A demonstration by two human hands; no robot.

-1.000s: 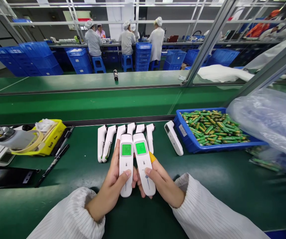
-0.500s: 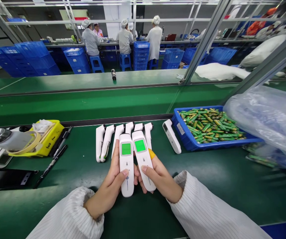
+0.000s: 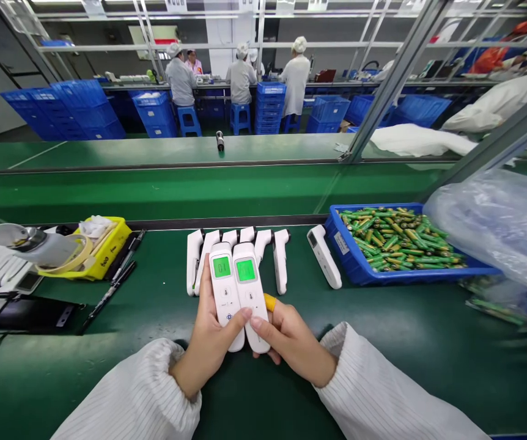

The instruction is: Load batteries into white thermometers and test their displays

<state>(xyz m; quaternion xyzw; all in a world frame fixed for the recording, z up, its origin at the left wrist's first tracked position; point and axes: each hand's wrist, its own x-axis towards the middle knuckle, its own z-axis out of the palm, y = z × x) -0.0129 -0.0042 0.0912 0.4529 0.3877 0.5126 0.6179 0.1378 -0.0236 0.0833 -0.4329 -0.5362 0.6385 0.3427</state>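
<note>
My left hand [image 3: 206, 342] is wrapped round a white handheld thermometer [image 3: 224, 290], thumb on its front below a lit green screen. My right hand [image 3: 291, 342], with a yellow cot on one finger, grips a second white thermometer [image 3: 250, 293] pressed side by side against the first, its screen also lit green. Both are held upright just above the green bench [image 3: 153, 305]. Right behind them, several more white thermometers [image 3: 279, 260] lie in a row, and a single one [image 3: 324, 256] lies beside the blue tray.
A blue tray [image 3: 359, 272] of green batteries sits at the right, next to a clear plastic bag [image 3: 497, 226]. A yellow tray [image 3: 107, 250], tape roll, pens and a metal-tipped tool [image 3: 29, 241] lie at the left. Behind runs a green conveyor [image 3: 153, 189]; people in white work far back.
Both thermometers have slid a little lower and leftward in my hands, my thumbs now meet lower on their fronts, and the left screen shows new digits. The view shifted slightly.
</note>
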